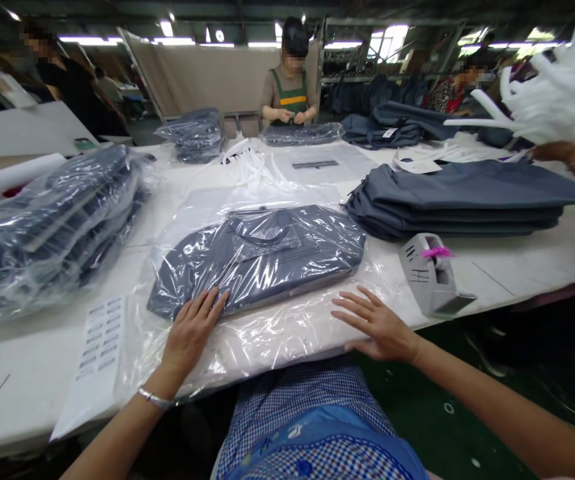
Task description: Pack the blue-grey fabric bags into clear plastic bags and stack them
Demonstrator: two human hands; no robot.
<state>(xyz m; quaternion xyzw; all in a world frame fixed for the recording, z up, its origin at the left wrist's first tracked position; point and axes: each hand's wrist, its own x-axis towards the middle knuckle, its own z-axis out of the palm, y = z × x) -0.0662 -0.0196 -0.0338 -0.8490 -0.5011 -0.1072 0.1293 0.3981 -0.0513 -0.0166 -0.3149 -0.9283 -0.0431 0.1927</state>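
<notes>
A dark blue-grey bag [287, 257] with a carry handle lies flat inside a clear plastic sleeve [277, 333] in front of me. The sleeve's loose part spreads from the bag to the table's near edge. My left hand [194, 327] rests with outstretched fingers on the plastic at the bag's lower left edge. To the right, my right hand [380, 323] is spread over the loose plastic below the bag's right end, with nothing in its grasp.
A grey tape dispenser [430, 277] stands at the right near edge. Behind it are stacked unwrapped bags [467, 200]; wrapped bags [57, 227] pile up at left. A label sheet [100, 353] lies near left. A co-worker [290, 87] stands across the table; another person's arm [574, 160] reaches in at right.
</notes>
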